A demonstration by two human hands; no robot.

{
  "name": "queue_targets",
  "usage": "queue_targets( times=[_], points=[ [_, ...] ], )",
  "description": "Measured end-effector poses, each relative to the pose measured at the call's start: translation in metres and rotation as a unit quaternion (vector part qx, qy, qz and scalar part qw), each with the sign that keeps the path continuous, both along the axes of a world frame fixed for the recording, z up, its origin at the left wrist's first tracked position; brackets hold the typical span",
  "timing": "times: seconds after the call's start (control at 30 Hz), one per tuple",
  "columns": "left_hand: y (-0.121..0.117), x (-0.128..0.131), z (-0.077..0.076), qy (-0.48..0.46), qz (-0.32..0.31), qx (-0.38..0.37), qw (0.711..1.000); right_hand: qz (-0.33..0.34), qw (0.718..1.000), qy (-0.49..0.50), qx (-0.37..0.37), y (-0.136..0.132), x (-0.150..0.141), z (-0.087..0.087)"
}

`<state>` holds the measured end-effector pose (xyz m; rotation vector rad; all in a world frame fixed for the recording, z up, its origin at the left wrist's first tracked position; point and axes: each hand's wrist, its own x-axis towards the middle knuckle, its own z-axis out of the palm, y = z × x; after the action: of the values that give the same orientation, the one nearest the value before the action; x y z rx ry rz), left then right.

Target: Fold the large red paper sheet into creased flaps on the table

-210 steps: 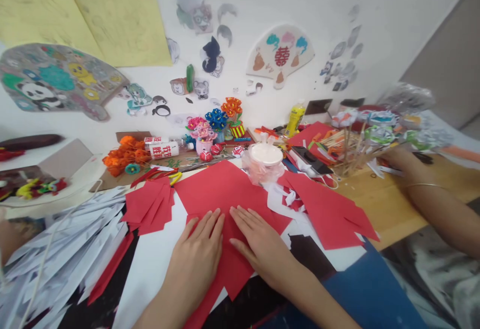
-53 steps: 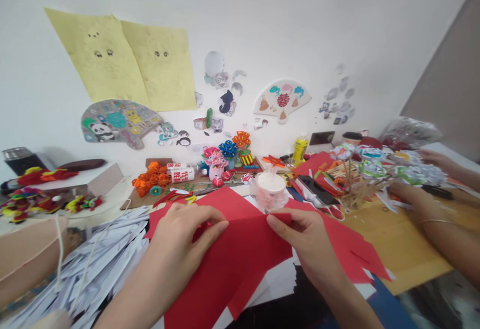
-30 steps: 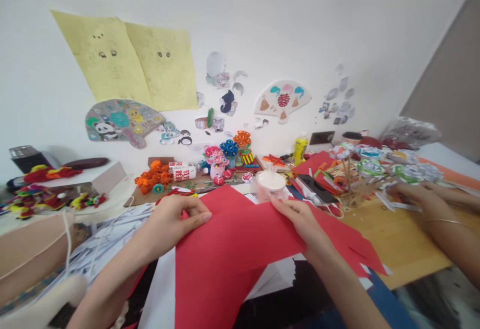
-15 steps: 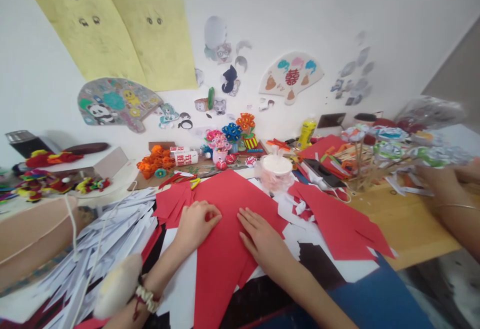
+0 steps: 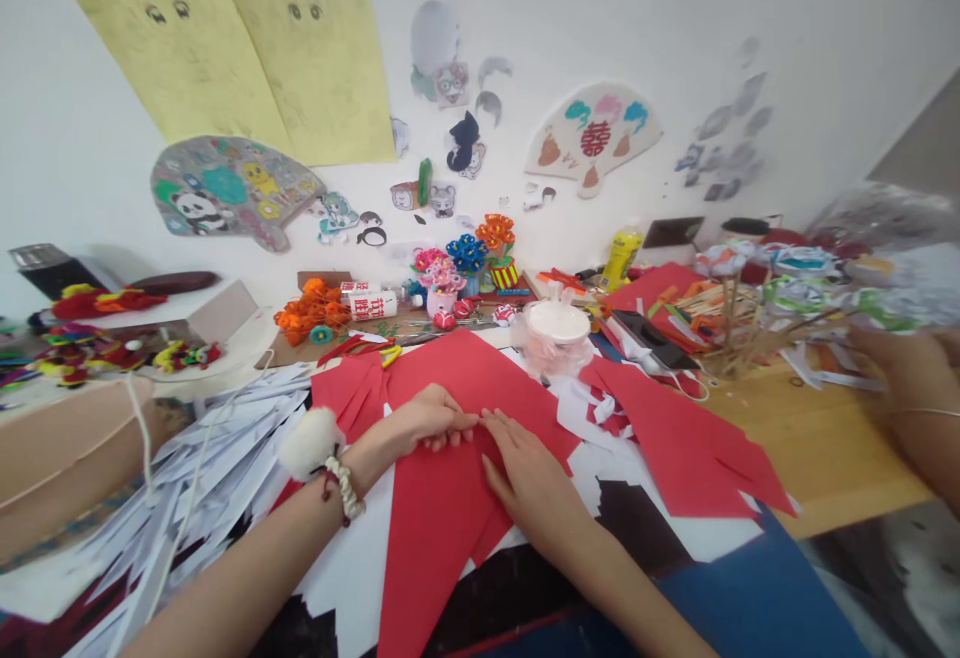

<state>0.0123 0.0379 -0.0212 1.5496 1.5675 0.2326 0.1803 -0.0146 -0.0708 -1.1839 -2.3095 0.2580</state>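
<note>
A large folded sheet of red paper (image 5: 431,528) lies before me over other sheets. My right hand (image 5: 529,468) rests flat on its right side, fingers stretched out. My left hand (image 5: 435,418) is closed, its fingers curled on the red paper and its tip touching or nearly touching the right fingertips. I see nothing held in it. A white fluffy ball and a scrunchie (image 5: 345,488) sit on the left wrist. Beyond the left hand are smaller red paper pieces (image 5: 349,393) and yellow-handled scissors (image 5: 390,356). To the right lies another red paper stack (image 5: 675,443).
White paper strips (image 5: 217,448) are heaped at the left. A bagged white tub (image 5: 556,323) stands behind the paper, near a phone (image 5: 652,340) and beaded flowers (image 5: 469,253). At the far right, another person's arm (image 5: 915,408) reaches over sticks and crafts.
My left hand has moved right and slightly up across the red paper, up to the right fingertips. My right hand has stayed almost in place. The view has shifted slightly.
</note>
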Motion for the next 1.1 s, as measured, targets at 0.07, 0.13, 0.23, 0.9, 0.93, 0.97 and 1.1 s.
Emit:
queue_targets(
  times=[0.07,0.13,0.23,0.9,0.93,0.97,1.1],
  points=[
    [0.002,-0.003,0.0,-0.019,0.005,-0.014,1.0,-0.003,1.0,0.02,-0.013,0.0,0.001,0.0],
    [0.003,-0.004,0.0,-0.033,0.007,-0.022,0.999,0.001,0.999,0.033,-0.019,0.0,0.001,0.0],
    [0.006,-0.002,0.001,-0.039,0.011,-0.035,0.999,0.004,0.999,0.041,-0.03,0.0,0.002,0.001],
    [0.011,-0.006,0.014,-0.041,0.012,-0.057,0.997,-0.005,0.996,0.031,-0.082,-0.001,0.001,0.012],
    [0.011,-0.006,0.014,-0.038,0.01,-0.058,0.998,-0.002,0.996,0.033,-0.081,-0.001,0.001,0.012],
    [0.011,-0.007,0.015,-0.035,0.008,-0.059,0.998,0.001,0.996,0.034,-0.08,-0.001,0.001,0.013],
    [0.012,-0.01,0.017,-0.027,-0.006,-0.057,0.998,0.007,0.995,0.037,-0.09,0.0,0.002,0.013]
  ],
)
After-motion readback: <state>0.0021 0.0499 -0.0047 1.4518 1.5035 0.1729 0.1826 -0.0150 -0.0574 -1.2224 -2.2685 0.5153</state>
